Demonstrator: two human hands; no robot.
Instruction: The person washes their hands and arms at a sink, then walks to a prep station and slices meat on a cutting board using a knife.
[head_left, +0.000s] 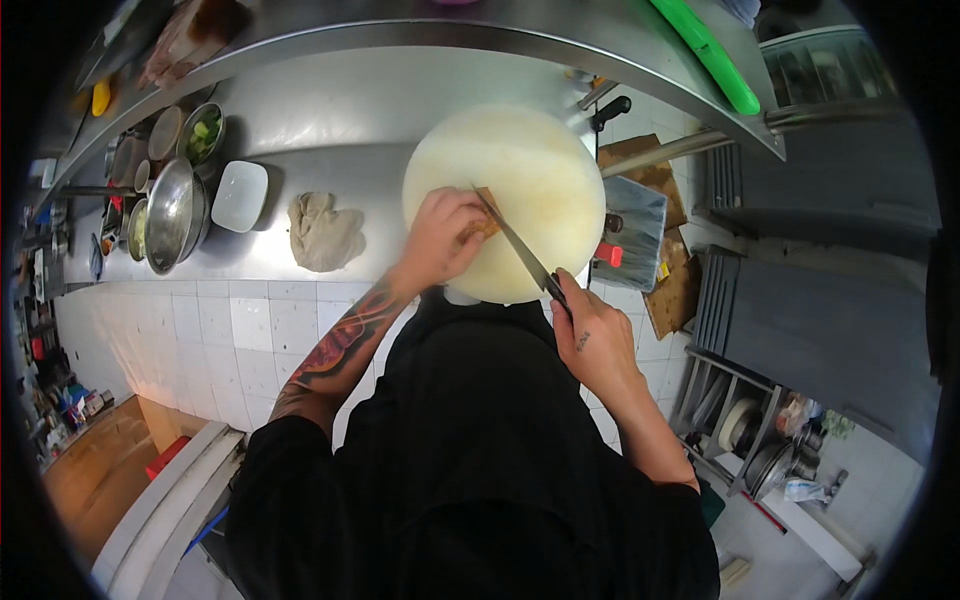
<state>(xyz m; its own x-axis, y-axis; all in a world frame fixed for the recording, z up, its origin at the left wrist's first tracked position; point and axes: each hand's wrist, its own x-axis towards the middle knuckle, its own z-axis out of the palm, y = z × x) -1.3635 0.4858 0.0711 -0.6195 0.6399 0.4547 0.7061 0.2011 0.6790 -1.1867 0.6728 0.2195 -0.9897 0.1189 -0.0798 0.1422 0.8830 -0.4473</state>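
On the round, pale cutting board [555, 190], my left hand [445, 235] is closed on a small brown piece of food [489, 208]. Its fingers are curled over the piece and partly hide it, so I cannot tell its exact kind. My right hand [597, 335] grips the black handle of a kitchen knife [522, 250]. The blade runs diagonally over the board, its tip up and to the left, right beside the brown piece. Whether the edge touches the food is unclear.
Left of the board lie a crumpled cloth [325, 232] and a white square dish [240, 196]. Farther left are a metal bowl [172, 215] and a bowl of green vegetables [203, 133]. A metal shelf [400, 32] crosses above. Another knife's black handle [611, 112] juts out at right.
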